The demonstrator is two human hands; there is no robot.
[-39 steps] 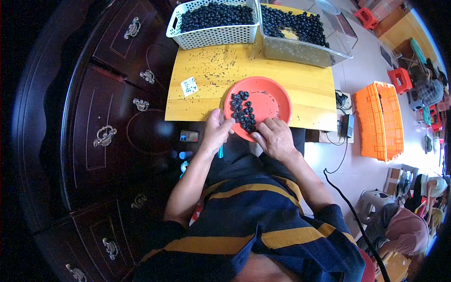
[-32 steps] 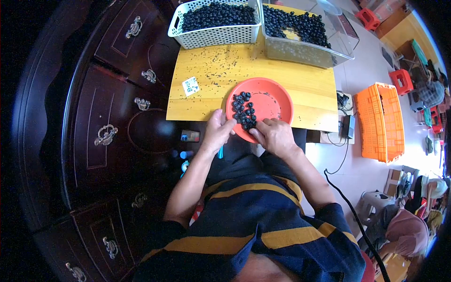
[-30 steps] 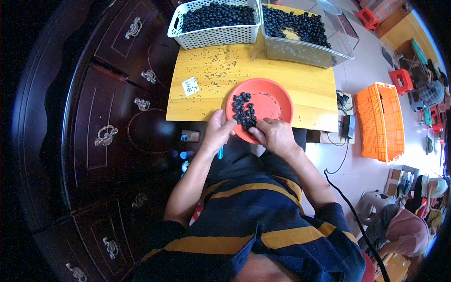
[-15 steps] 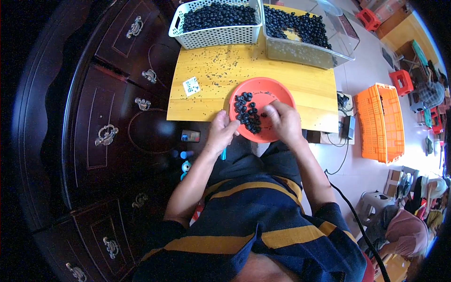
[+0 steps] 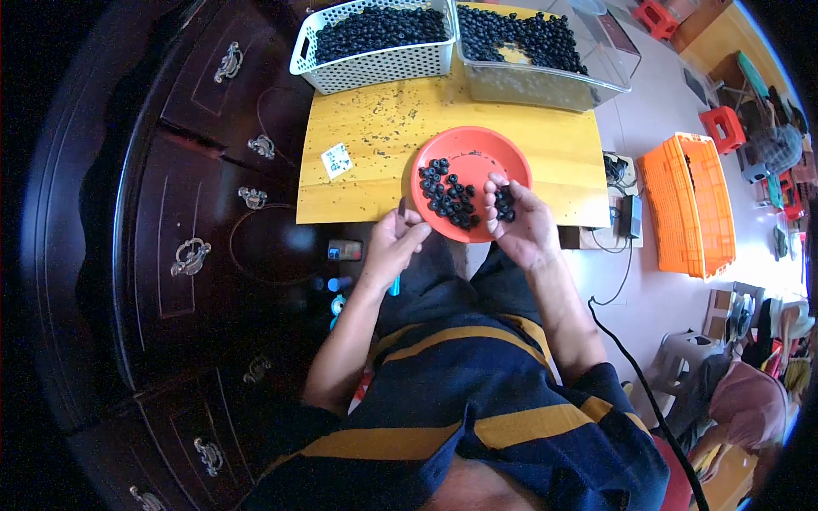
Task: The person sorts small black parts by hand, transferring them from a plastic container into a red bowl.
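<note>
My right hand [image 5: 521,223], turned palm up over the right side of a shallow round red plastic dish [image 5: 504,157], cups a few small round black berries [image 5: 505,204] in its curled fingers. More of these berries lie loose along the dish's left and lower part. My left hand [image 5: 396,243] is closed beside the dish's left rim on what looks like a slim tool with a turquoise handle [image 5: 394,285]; I cannot tell whether my thumb touches the rim. The dish sits at the near edge of a yellow wooden table [image 5: 567,149], before a white perforated plastic basket [image 5: 379,71] and a clear plastic bin [image 5: 528,85], both holding berries.
</note>
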